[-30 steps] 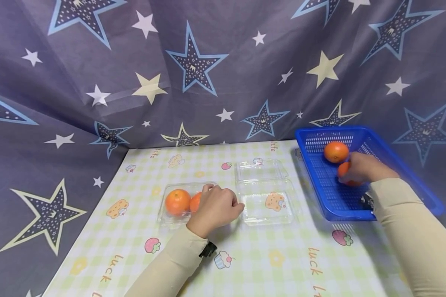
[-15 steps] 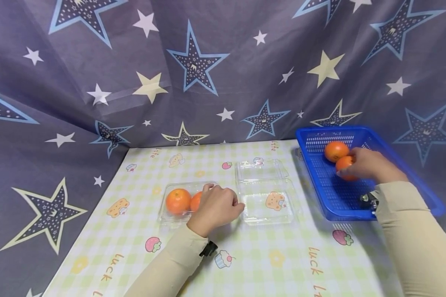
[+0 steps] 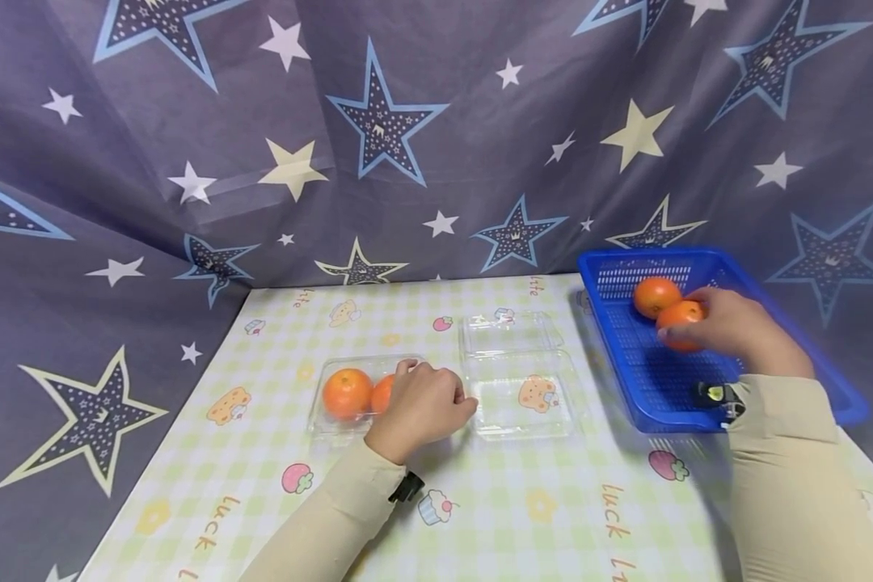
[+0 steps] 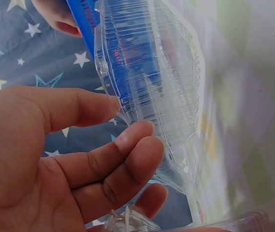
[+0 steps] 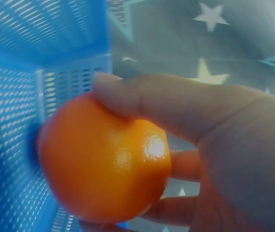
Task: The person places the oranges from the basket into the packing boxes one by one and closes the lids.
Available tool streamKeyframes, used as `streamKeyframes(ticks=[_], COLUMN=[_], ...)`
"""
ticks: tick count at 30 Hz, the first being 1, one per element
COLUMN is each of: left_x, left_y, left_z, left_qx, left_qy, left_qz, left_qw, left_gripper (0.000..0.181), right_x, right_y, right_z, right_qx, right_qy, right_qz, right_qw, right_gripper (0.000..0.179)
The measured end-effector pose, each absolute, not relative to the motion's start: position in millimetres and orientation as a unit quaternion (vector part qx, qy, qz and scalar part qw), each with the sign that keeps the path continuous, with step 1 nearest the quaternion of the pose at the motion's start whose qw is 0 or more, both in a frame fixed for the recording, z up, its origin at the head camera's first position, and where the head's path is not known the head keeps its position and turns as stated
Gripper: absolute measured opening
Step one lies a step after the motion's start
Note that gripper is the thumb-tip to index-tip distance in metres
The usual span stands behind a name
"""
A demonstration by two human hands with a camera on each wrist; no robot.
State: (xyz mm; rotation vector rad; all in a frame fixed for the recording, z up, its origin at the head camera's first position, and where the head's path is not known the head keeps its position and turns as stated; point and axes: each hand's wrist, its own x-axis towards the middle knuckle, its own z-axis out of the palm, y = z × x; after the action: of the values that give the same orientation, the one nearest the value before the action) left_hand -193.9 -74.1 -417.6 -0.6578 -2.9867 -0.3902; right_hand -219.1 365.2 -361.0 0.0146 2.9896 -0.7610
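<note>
In the blue basket, my right hand grips an orange, thumb and fingers round it. The right wrist view shows this orange close up. A second orange lies right behind it in the basket. My left hand is between two clear plastic boxes with its fingers loosely bent and nothing gripped. Its thumb tip is at the edge of the open clear box, seen in the left wrist view; contact is unclear. The left clear box holds an orange and another, partly hidden by my hand.
A checked tablecloth with printed fruit and cakes covers the table. A dark curtain with stars hangs behind it. The open box's lid lies back towards the curtain. The basket's raised walls stand around my right hand.
My right hand has turned and shifted slightly right and towards me, its grip on the orange now showing more of the fruit. The left hand has stayed put.
</note>
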Motion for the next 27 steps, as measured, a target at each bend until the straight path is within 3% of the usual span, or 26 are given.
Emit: streamKeyframes(ticks=[8,27], left_x=[-194.9,-193.6], left_y=[-74.7,-72.6], left_z=[-420.9,-418.0], left_qx=[-0.214,-0.214], left_qy=[-0.969,-0.969], left_qz=[-0.121,-0.117], left_qw=[0.036,0.03], left_gripper=[0.049,0.049], right_x=[-206.6,-187.4], right_y=[361.3,340.0], right_z=[-360.5,-336.6], right_qx=[0.015,0.009], right_qy=[0.96,0.967], right_qz=[-0.279,-0.248], right_qw=[0.024,-0.055], right_gripper=[0.09,0.084])
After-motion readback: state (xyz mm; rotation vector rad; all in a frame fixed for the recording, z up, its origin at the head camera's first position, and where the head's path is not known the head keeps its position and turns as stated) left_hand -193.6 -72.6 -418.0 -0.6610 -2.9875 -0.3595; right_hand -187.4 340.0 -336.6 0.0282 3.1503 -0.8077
